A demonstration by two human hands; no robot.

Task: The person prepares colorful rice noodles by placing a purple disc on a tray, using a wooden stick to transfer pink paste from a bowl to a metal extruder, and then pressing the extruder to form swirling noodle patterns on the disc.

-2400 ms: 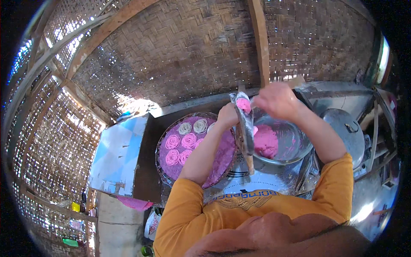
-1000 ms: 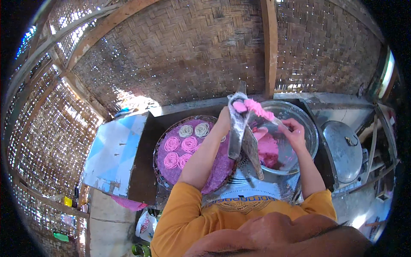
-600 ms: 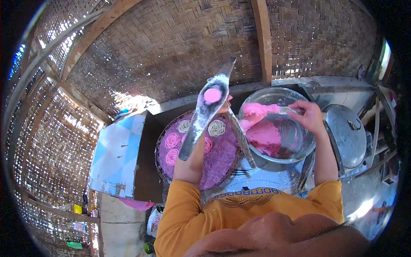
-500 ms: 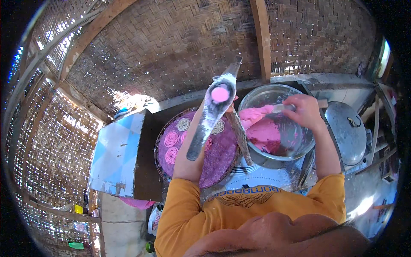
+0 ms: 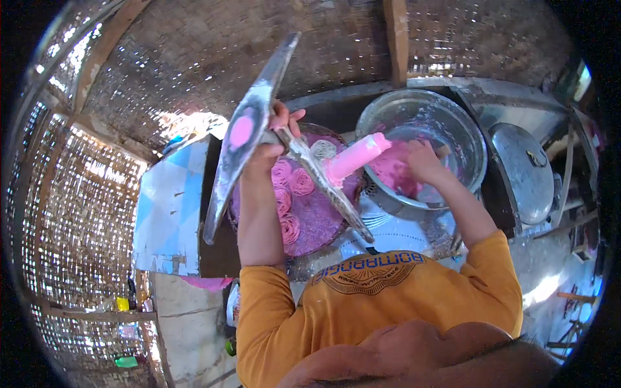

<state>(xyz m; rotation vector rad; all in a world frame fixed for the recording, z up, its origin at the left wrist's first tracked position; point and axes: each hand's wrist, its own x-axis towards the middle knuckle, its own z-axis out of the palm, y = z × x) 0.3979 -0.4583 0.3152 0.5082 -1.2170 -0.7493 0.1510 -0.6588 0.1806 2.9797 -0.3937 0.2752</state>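
Metal press [image 5: 259, 123] gripped by left hand [image 5: 272, 145].

A hinged two-armed metal press [image 5: 259, 129] is standing open in a V, its long arm tilting up and away with a round pink dab of dough on its inner face, its shorter arm slanting down toward the body. A smooth pink dough cylinder [image 5: 357, 157] is sticking out from the shorter arm, pointing toward a steel bowl [image 5: 466, 139] that is holding a mound of pink dough [image 5: 401, 173].
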